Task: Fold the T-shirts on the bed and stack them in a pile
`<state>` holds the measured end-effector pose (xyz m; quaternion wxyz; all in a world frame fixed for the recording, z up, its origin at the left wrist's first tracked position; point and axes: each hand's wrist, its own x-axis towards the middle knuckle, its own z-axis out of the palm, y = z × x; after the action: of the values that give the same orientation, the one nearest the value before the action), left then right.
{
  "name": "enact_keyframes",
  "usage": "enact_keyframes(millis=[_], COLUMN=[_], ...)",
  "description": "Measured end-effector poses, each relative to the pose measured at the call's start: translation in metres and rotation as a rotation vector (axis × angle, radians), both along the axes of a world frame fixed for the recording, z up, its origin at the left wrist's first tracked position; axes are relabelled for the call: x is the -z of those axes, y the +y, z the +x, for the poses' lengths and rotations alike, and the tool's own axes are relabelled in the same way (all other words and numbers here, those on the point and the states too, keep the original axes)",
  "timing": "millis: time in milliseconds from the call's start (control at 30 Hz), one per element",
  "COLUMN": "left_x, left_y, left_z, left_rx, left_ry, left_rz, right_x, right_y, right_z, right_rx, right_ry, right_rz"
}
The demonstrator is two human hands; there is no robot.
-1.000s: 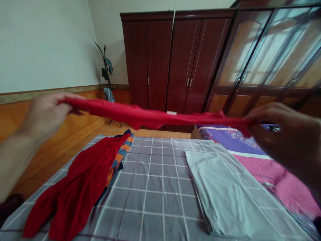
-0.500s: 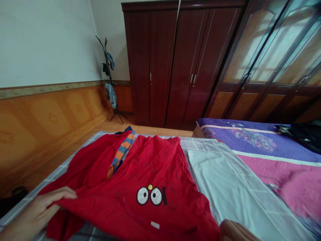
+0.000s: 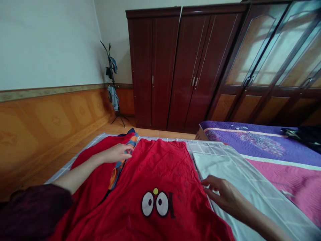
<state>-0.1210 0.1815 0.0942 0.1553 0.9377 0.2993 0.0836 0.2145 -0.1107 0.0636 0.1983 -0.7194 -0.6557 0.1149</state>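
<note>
A red T-shirt (image 3: 155,177) with a cartoon eyes print lies spread flat on a grey checked mat (image 3: 62,172). My left hand (image 3: 116,153) rests at the shirt's far left corner, fingers on the fabric and next to an orange-and-blue striped garment (image 3: 119,169). That garment is partly hidden under the shirt. A second red garment (image 3: 91,164) lies beneath my left forearm. My right hand (image 3: 220,194) hovers at the shirt's right edge, fingers apart, above a folded white sheet (image 3: 240,177).
A bed with a purple and pink quilt (image 3: 260,144) lies to the right, with dark clothing (image 3: 301,135) on it. A cardboard box corner (image 3: 201,134) shows beyond. Dark wooden wardrobes (image 3: 185,67) and a coat stand (image 3: 112,83) with hanging clothes stand at the back.
The red T-shirt went from stretched in the air between my hands to lying flat on the mat. My hands have let go, the left moving to its far corner, the right to its edge.
</note>
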Motion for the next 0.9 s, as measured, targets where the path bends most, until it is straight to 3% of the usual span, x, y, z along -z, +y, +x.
enact_keyframes(millis=[67, 167, 300, 400, 500, 667, 900], left_x=[0.017, 0.053, 0.098, 0.121, 0.132, 0.135, 0.137], left_y=[0.035, 0.074, 0.099, 0.108, 0.111, 0.104, 0.100], left_z=[0.036, 0.068, 0.077, 0.074, 0.074, 0.088, 0.097], left_rx=[-0.012, -0.058, -0.167, -0.258, -0.291, -0.303, -0.303], left_ry=[-0.001, -0.032, -0.123, -0.214, -0.269, -0.275, -0.271], left_rz=[0.019, 0.049, 0.046, 0.038, 0.034, 0.057, 0.085], right_x=[0.002, 0.011, 0.030, 0.043, 0.051, 0.058, 0.079], right_y=[0.026, 0.056, 0.092, 0.120, 0.150, 0.190, 0.200], right_z=[0.016, 0.038, 0.062, 0.076, 0.088, 0.101, 0.098], right_rx=[0.060, 0.133, 0.301, 0.390, 0.446, 0.510, 0.605], right_ry=[-0.013, 0.037, 0.249, 0.290, 0.291, 0.276, 0.149], right_rz=[-0.027, -0.057, -0.065, -0.069, -0.054, -0.105, -0.122])
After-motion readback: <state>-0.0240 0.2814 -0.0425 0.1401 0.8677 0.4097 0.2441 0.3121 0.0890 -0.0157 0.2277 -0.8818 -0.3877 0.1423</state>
